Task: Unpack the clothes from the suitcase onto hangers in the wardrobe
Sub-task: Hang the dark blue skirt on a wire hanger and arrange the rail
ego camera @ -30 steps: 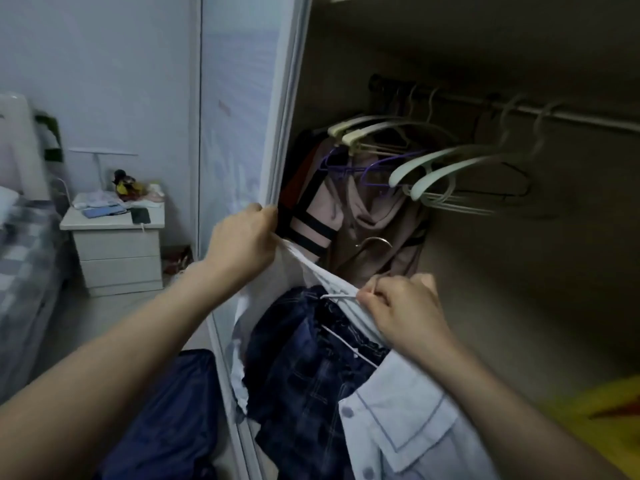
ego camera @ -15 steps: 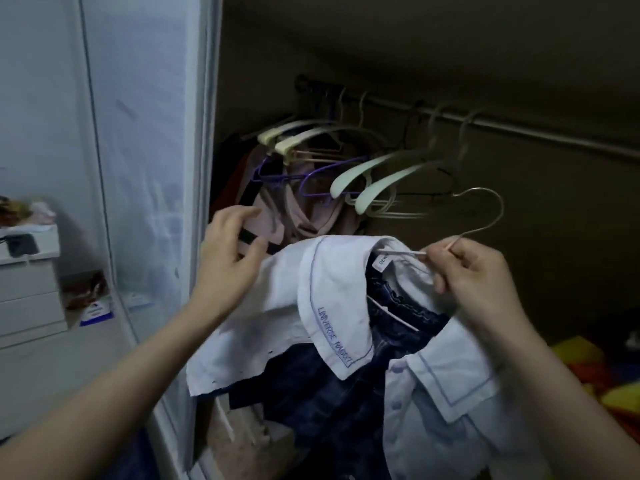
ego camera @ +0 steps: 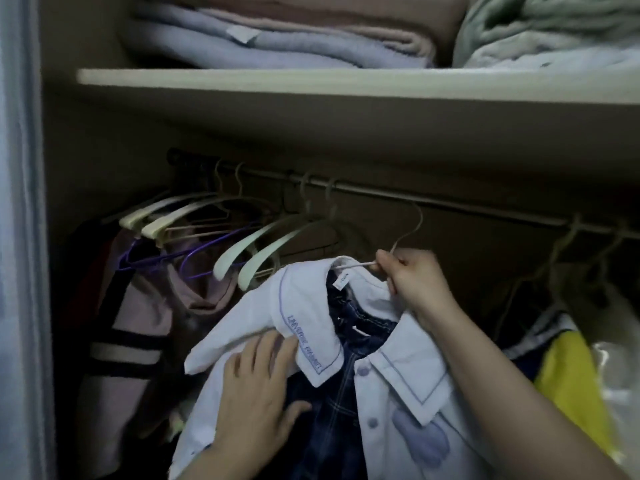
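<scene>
Hanger (ego camera: 403, 237) raised, hook up under rail (ego camera: 450, 206), right hand (ego camera: 412, 282) pinching it, left hand (ego camera: 256, 393) flat on shirt (ego camera: 304, 306)

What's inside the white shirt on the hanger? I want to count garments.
Inside the white shirt, a dark blue denim garment shows at the open front. The shirt covers its sides and sleeves; anything further inside is hidden.

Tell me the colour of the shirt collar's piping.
Blue piping on the white shirt collar, head view.

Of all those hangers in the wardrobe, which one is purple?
The thin purple wire hanger, low at the left of the metal wardrobe rail, over a pinkish garment. The broad plastic hangers beside it are pale cream or green.
</scene>
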The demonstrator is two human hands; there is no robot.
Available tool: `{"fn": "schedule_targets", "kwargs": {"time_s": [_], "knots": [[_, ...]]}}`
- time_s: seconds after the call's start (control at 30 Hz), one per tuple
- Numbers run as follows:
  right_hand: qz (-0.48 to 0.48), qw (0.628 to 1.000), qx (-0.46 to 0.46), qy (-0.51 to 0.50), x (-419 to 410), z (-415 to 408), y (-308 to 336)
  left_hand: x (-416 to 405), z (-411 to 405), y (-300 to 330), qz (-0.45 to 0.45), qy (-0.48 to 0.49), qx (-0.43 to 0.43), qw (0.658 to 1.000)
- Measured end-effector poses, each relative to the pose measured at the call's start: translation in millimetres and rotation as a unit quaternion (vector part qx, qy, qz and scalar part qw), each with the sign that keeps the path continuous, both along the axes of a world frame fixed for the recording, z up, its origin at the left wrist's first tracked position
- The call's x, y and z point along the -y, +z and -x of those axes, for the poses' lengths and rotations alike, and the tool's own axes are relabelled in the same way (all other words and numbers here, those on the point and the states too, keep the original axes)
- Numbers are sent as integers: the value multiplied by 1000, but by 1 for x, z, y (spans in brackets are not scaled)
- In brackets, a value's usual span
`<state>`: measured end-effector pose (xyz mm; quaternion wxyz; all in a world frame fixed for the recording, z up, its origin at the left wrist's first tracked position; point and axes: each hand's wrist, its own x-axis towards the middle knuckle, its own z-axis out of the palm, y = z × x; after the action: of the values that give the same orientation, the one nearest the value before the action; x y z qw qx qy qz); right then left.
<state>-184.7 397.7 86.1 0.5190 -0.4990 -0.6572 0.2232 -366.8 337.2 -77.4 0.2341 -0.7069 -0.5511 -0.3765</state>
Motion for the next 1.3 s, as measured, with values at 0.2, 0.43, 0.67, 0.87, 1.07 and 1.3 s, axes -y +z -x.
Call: {"fn": "schedule_targets", "kwargs": {"time_s": [0.2, 0.43, 0.67, 0.87, 1.07, 1.3], "knots": [[41, 998, -18, -42, -28, -28, 21, -62, -49, 39, -33, -32, 19, 999], [40, 995, -12, -95, -65, -77, 37, -89, -110, 78, -97, -85, -20, 991], [41, 991, 29, -120, -87, -100, 47, -97, -135, 77, 25, -66, -1, 997], [71, 991, -4, -110, -81, -110, 23, -113, -137, 78, 164, -234, 142, 948], [-41, 991, -75, -106, -32, -77, -19, -136, -121, 95, 114, -204, 357, 904], [-145, 941, 280, 126, -13, 22, -180, -89, -78, 118, -74, -323, 170, 928]]}}
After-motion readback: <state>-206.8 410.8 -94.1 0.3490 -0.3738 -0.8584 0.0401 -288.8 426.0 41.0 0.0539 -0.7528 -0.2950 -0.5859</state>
